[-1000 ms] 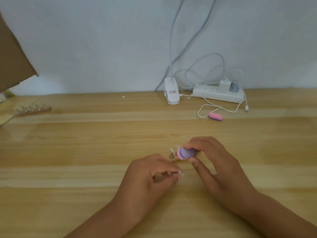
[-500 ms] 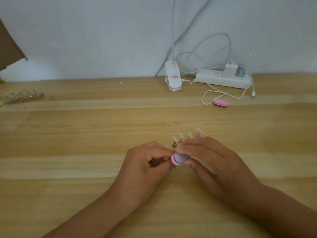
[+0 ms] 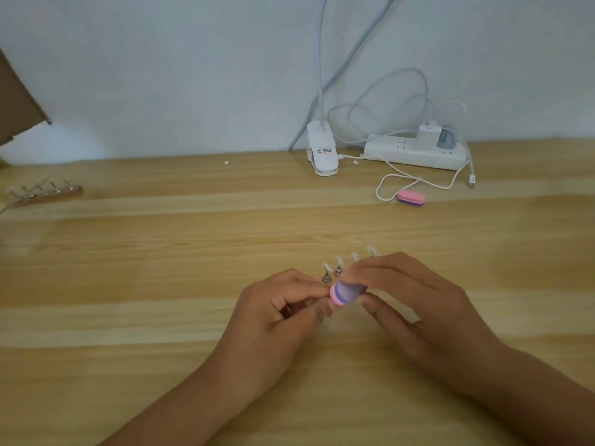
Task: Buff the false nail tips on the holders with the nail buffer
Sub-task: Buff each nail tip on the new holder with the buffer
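On the wooden table point(image 3: 128, 284), the right hand point(image 3: 418, 304) grips the nail buffer point(image 3: 346, 292); the left hand's point(image 3: 273, 320) curled fingers pinch what looks like one holder point(image 3: 291, 309) against it; a far-left rack point(image 3: 42, 189) seems untouched; four nail tips point(image 3: 339, 260) just behind them wait, so buffing looks early.

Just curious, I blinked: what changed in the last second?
The right hand, gripping the nail buffer, drew back to the left hand, uncovering the row of nail tips. The left still pinches its hidden holder; the spare buffer stayed.
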A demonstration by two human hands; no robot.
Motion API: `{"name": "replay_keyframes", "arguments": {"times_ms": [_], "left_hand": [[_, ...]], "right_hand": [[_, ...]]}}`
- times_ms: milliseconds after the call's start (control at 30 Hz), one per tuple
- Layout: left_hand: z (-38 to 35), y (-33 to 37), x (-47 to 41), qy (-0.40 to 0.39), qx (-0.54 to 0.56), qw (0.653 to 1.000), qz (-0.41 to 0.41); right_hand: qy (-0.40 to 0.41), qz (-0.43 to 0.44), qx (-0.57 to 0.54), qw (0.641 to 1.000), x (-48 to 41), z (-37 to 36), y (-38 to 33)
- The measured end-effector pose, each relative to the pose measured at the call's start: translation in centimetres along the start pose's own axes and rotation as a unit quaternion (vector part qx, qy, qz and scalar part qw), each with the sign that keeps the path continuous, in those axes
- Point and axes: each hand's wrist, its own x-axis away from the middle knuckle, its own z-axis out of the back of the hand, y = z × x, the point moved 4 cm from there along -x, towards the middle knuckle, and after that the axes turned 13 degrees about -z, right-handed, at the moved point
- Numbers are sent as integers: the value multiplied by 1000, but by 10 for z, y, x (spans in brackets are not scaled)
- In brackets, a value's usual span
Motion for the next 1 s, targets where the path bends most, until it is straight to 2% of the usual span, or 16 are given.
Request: {"name": "replay_keyframes", "arguments": {"times_ms": [200,400,567,667,733,867,1000], "left_hand": [[0,1,2,5,81,996,27],[-4,-4,3,17,133,989,64],[-5,-6,7,4,128,990,63],[-3,-7,6,15,98,993,64],[-5,-6,5,16,90,994,57],[-4,-4,6,24,93,994,45],[-2,-5,4,34,74,996,37]], "right_hand": [[7,19,-56,998,4,-4,-13],[30,-48,-41,998,0,7,3],[-3,8,-37,999,5,-5,-13],[21,-17,3,1000,1,2,-1],[39,-27,-9,999,1,3,-1],[5,22,-11,1000,6,-9,-13],[23,-18,17,999,-1,1,-1]]}}
